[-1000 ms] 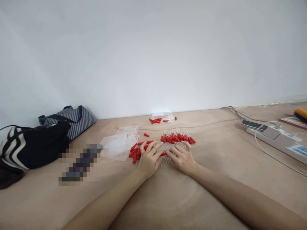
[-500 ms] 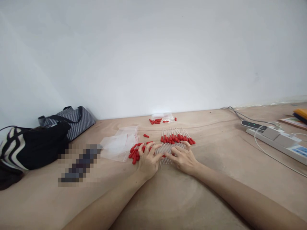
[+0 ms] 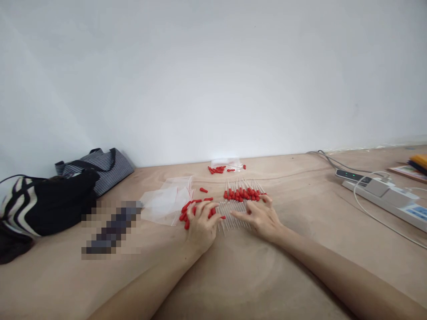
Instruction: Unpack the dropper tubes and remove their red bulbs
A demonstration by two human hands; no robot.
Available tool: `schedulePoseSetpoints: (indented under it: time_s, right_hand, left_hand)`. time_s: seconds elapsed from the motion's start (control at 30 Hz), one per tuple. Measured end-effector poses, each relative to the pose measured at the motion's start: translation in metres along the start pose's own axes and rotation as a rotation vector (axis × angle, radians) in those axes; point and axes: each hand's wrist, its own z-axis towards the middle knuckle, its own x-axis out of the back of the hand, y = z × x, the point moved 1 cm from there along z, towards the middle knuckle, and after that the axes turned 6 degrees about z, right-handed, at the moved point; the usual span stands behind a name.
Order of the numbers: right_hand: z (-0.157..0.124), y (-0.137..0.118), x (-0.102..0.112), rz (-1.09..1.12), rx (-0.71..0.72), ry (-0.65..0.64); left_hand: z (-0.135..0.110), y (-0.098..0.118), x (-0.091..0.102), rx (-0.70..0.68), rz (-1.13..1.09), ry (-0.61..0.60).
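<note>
My left hand (image 3: 202, 224) is over a heap of red rubber bulbs (image 3: 186, 216), thumb and forefinger closed on one red rubber bulb (image 3: 223, 217). Thin clear glass tubes (image 3: 230, 220) lie side by side between my two hands. My right hand (image 3: 265, 218) is at their right side, its thumb and forefinger pinched together; whatever is between those fingertips is too fine to make out. Just beyond, a row of droppers (image 3: 242, 194) lies with red bulbs toward me and pale tips pointing to the wall.
Clear zip bags (image 3: 163, 204) lie left of the bulbs. More red bulbs (image 3: 217, 170) and a plastic bag (image 3: 230, 163) are near the wall. A power strip (image 3: 387, 195) with cables is at right; a striped bag (image 3: 110, 171) and black cloth item (image 3: 63, 200) at left.
My hands, close together before with a red bulb between their fingertips, have drawn apart. The right has shifted rightward and the left slightly leftward, uncovering more of the glass tubes.
</note>
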Motion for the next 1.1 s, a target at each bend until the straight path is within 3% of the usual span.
schedulePoseSetpoints:
  time_s: [0.1,0.2,0.3,0.33,0.53,0.7,0.83,1.1]
  right_hand:
    - [-0.008,0.021,0.004,0.059,-0.181,-0.052]
    - [-0.012,0.034,0.004,0.149,-0.383,-0.065]
    - [-0.012,0.036,0.003,0.213,-0.526,-0.096]
    - [-0.013,0.035,0.003,0.224,-0.564,-0.107]
    - [-0.016,0.033,0.005,0.054,-0.707,-0.167]
    - [-0.015,0.036,0.001,0.169,-0.763,-0.218]
    - [-0.011,0.037,-0.005,0.269,-0.828,-0.237]
    - [-0.011,0.039,-0.005,0.286,-0.822,-0.208]
  left_hand:
    - [0.009,-0.019,0.010,0.133,0.014,-0.016]
    - [0.029,-0.042,0.012,0.254,0.015,-0.172]
    - [0.052,-0.065,-0.002,0.455,-0.020,-0.501]
    - [0.059,-0.072,-0.009,0.488,-0.025,-0.560]
    - [0.073,-0.092,-0.041,0.510,-0.057,-0.758]
    - [0.077,-0.085,-0.042,0.519,-0.011,-0.765]
    - [0.084,-0.062,-0.050,0.479,0.019,-0.712]
    - [0.096,-0.024,-0.072,0.465,0.096,-0.806]
